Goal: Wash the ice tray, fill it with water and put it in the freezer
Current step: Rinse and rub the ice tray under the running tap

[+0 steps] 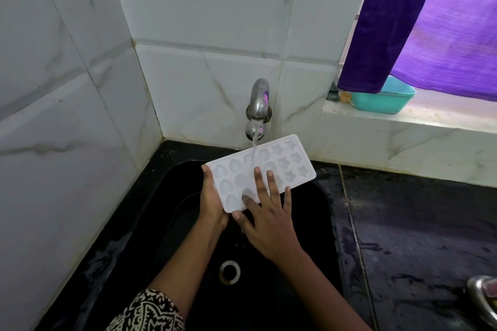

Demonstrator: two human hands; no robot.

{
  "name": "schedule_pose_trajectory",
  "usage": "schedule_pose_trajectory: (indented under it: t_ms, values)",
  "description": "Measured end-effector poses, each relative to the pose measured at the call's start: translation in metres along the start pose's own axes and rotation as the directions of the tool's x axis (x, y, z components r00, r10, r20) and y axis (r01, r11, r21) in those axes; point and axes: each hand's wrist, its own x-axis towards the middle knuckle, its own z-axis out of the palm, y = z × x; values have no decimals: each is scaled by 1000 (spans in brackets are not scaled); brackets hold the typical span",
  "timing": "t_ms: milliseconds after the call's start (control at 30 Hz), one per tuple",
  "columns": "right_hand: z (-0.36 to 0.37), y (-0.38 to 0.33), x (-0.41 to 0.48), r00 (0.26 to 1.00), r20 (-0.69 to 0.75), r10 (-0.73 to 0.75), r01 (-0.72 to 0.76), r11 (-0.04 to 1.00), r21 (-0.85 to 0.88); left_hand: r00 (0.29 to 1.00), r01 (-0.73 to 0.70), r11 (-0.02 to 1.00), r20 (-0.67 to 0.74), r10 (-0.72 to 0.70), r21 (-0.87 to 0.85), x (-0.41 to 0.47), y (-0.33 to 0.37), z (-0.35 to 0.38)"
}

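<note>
A white ice tray (291, 162) with shell and star shaped moulds is held over the black sink (317, 212), tilted, under the metal wall tap (257, 107). A stream of water (254, 153) falls from the tap onto the tray's middle. My left hand (211, 201) grips the tray's near left end from below and the side. My right hand (266, 219) lies flat on top of the tray, fingers spread over the moulds, thumb at the near edge.
The sink drain (229, 272) lies below my arms. A wet black counter (419, 236) runs to the right. On the window ledge stands a teal tub (384, 101) under a purple cloth (419, 21). A steel vessel (484, 301) sits at the right edge. Tiled walls stand close at left and behind.
</note>
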Motion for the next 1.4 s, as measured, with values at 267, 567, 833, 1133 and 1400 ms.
schedule_pose_trajectory:
  t_ms: [267, 567, 833, 1133, 1400]
  values:
    - [-5, -4, -1, 999, -39, 26, -29, 998, -54, 1000, 1, 1000, 4, -2, 22, 0, -5, 0]
    - [-11, 3, 0, 999, 38, -24, 25, 999, -21, 996, 34, 998, 83, -29, -49, -9, -8, -4]
    - [-13, 12, 5, 994, 67, -81, 86, 993, -76, 999, -3, 999, 35, 5, -40, -3, -4, -12]
    - [-6, 6, -1, 999, -5, 32, -32, 999, 24, 1000, -28, 999, 0, 28, 17, -2, -11, -10]
    - [-4, 7, -3, 1000, 19, -15, 15, 1000, 7, 1000, 1, 1000, 23, -1, 1, -1, -2, -3]
